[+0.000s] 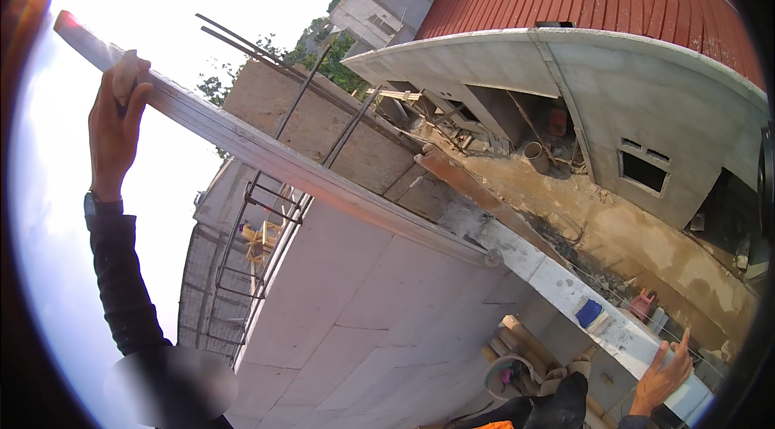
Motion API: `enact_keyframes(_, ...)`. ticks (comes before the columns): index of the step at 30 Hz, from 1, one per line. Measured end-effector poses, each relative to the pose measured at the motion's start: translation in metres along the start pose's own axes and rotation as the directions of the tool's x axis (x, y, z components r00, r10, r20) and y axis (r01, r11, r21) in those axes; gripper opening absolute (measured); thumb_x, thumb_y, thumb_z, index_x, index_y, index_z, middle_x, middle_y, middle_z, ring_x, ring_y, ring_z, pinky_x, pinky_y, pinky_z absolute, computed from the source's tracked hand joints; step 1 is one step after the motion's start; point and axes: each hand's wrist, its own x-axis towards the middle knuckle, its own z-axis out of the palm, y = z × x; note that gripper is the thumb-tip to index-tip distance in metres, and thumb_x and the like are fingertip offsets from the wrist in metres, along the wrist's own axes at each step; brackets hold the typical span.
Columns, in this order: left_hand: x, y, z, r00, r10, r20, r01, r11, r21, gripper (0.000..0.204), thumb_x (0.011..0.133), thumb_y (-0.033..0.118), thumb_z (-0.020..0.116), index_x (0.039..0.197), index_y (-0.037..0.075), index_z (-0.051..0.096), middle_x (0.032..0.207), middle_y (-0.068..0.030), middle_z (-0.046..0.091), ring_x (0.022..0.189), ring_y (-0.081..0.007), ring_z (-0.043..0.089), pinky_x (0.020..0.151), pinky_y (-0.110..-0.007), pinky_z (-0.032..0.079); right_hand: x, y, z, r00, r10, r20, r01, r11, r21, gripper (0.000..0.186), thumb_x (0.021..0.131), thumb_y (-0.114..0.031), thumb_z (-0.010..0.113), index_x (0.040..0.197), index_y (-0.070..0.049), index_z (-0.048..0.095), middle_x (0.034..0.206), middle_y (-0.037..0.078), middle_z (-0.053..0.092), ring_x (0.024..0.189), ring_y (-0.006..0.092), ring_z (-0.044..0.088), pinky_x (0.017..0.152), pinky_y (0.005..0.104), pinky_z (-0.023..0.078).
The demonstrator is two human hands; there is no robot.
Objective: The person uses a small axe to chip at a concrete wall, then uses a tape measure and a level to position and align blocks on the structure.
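- Beam [323,179], long and pale, opens at far left and slants down rightward, its lower end right by the white ledge [553,280]; whether it rests there, I can't tell.
- Left hand [118,122] next, wrapped around the beam near its upper end, arm up high, seemingly to steady that long slope!
- Dark metal rods [303,92] stand behind the beam, perhaps scaffold supports, with the pale wall [363,267] beneath.
- Blue-and-cream pad [592,314] sits on the ledge, probably parked for easy reach.
- Right hand [666,372], far right: fingers spread, nothing visibly held, seemingly bracing at the ledge; contact unclear.
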Motion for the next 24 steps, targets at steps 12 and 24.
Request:
enact_keyframes(12,0.001,0.010,-0.004,1.000,0.014,0.014,-0.014,0.999,-0.041,0.053,0.110,0.037,0.063,0.153,0.008,0.052,0.133,-0.0151,0.074,0.123,-0.0317,0.072,0.105,-0.045,0.059,0.000,0.015,0.010,0.998,-0.056,-0.039,0.053,0.995,-0.080,0.049,0.112,-0.041,0.055,0.150,-0.011,0.060,0.134,0.013,0.068,0.114,0.0349,0.058,0.108,0.0471,0.038)
enact_keyframes(24,-0.001,-0.018,0.003,0.999,0.020,0.035,-0.022,0.998,0.054,0.048,0.112,0.039,0.060,0.149,0.009,0.054,0.132,-0.0177,0.073,0.120,-0.0333,0.073,0.099,-0.047,0.060,0.000,-0.006,0.000,1.000,0.010,-0.020,-0.010,1.000,0.014,0.051,0.113,-0.043,0.054,0.149,-0.008,0.061,0.118,0.017,0.070,0.112,0.0389,0.060,0.116,0.0531,0.039)
